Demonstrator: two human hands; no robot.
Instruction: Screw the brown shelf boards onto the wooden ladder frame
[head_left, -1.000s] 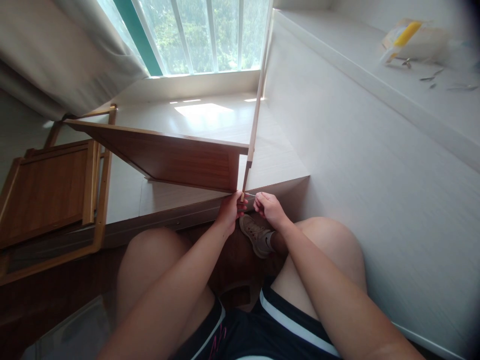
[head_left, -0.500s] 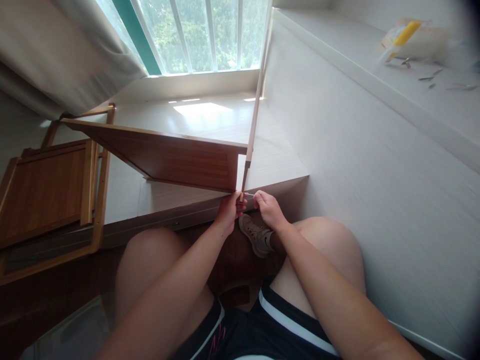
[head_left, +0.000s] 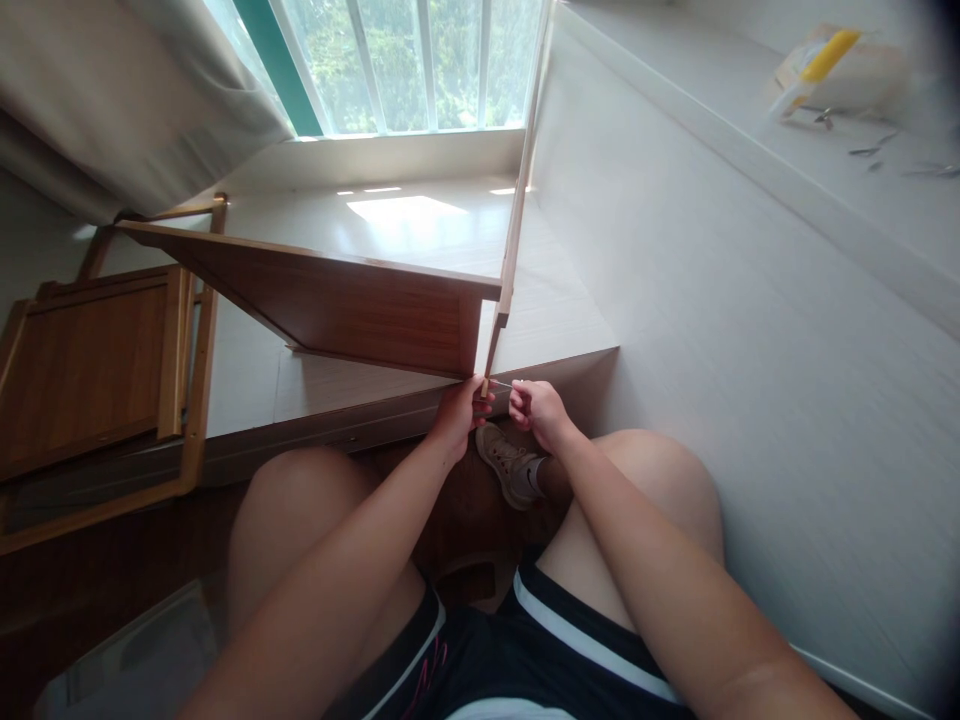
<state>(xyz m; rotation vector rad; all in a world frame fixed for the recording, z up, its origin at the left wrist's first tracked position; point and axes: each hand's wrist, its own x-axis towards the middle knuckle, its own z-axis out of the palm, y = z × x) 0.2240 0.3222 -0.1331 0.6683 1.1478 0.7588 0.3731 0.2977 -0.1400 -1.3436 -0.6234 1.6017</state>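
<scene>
My left hand (head_left: 459, 415) is closed around the lower end of a long wooden strip (head_left: 512, 240), where it meets the corner of a brown wooden panel (head_left: 367, 312). The panel stands tilted on the pale ledge. On the strip's other side, my right hand (head_left: 541, 408) pinches a thin metal rod (head_left: 504, 385), perhaps a hex key. It points left at the strip's end; its tip is too small to make out. Part of the left fingers is hidden behind the strip.
A wooden frame with a panel (head_left: 97, 350) leans at the left. On the right-hand shelf lie a plastic bag with a yellow strip (head_left: 831, 55) and small metal pieces (head_left: 866, 150). A pale side wall (head_left: 712, 300) rises at right. A shoe (head_left: 504, 462) is below my hands.
My right fingers have shifted and opened out slightly around the metal rod. The long strip looks turned a little at its lower part. My left hand keeps its hold; the view has shifted slightly.
</scene>
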